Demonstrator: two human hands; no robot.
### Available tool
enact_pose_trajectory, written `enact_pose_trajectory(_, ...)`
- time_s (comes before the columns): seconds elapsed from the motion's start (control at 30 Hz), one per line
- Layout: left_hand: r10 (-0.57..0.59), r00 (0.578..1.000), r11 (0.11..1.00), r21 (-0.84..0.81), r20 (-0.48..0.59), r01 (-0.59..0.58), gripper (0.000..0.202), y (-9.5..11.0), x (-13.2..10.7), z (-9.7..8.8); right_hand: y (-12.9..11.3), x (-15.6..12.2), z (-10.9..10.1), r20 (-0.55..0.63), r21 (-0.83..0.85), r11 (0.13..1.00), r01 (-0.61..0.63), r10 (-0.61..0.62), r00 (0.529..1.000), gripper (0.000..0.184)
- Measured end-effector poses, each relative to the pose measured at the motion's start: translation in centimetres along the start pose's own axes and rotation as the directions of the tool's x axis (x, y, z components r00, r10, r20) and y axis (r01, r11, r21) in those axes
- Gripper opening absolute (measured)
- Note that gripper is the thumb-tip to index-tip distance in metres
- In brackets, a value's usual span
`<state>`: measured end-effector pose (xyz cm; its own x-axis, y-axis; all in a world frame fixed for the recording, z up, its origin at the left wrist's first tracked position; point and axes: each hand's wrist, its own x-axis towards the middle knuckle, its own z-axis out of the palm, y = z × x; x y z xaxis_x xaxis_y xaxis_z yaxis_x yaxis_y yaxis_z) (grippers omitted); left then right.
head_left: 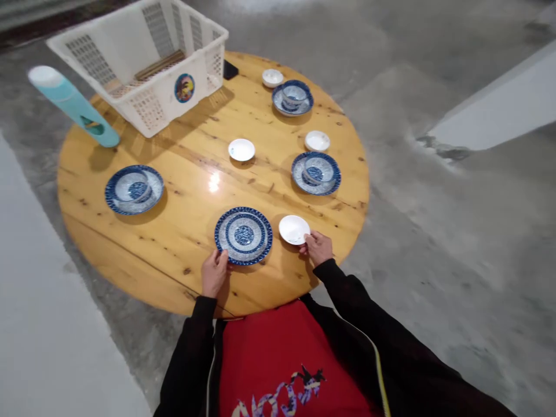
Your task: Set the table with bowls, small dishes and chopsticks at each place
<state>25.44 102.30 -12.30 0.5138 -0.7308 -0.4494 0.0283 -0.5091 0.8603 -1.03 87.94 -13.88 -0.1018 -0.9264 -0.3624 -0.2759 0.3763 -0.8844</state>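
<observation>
At the near edge of the round wooden table, my left hand [215, 273] pinches the lower-left rim of a blue-patterned plate [244, 235]. My right hand [317, 248] grips the right rim of a small white dish [294, 229], thumb on top. That dish sits just right of the plate, with a narrow gap between them. Both hands have their fingers closed, and the fingers under the rims are hidden. Whether either piece is lifted off the table I cannot tell.
Plates with bowls on them stand at the left [134, 190], right [316, 173] and far right [292, 98]. Several small white dishes [241, 150] lie among them. A white plastic basket [143, 110] holding sticks, a turquoise bottle [73, 107] and a black object [230, 70] occupy the back.
</observation>
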Motion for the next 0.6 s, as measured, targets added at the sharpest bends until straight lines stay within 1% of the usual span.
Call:
enact_pose_trajectory(0.07, 0.057, 0.998, 0.996, 0.073, -0.025, -0.055, 0.03, 0.1, 0.0, 0.2, 0.3, -0.3, 0.0, -0.007, 0.018, 1.0, -0.011, 0.011, 1.0, 0.025)
enact_pose_trajectory(0.13, 0.1, 0.994, 0.986, 0.142, -0.046, -0.093, 0.028, 0.0, 0.0, 0.2, 0.7, -0.4, -0.1, -0.048, 0.033, 0.999, -0.03, 0.032, 0.998, 0.024)
enact_pose_trajectory(0.23, 0.118, 0.99, 0.975, 0.197, -0.081, -0.1, 0.029, -0.1, 0.0, 0.0, 1.3, -0.2, -0.2, -0.046, 0.037, 0.998, -0.05, 0.052, 0.998, 0.026)
enact_pose_trajectory(0.33, 0.11, 0.989, 0.976, 0.199, -0.101, -0.088, 0.029, -0.3, -0.1, -0.4, 1.6, 0.0, -0.4, -0.033, 0.031, 0.998, -0.052, 0.053, 0.998, 0.024)
enact_pose_trajectory(0.47, 0.099, 0.989, 0.982, 0.171, -0.11, -0.079, 0.032, -0.4, -0.1, -1.0, 1.8, 0.1, -0.4, -0.045, 0.024, 0.998, -0.056, 0.057, 0.997, 0.023)
enact_pose_trajectory(0.6, 0.058, 0.995, 0.994, 0.098, -0.078, -0.051, 0.032, -0.1, -0.1, -1.5, 1.6, 0.1, -0.2, -0.047, 0.015, 0.999, -0.033, 0.033, 0.998, 0.026)
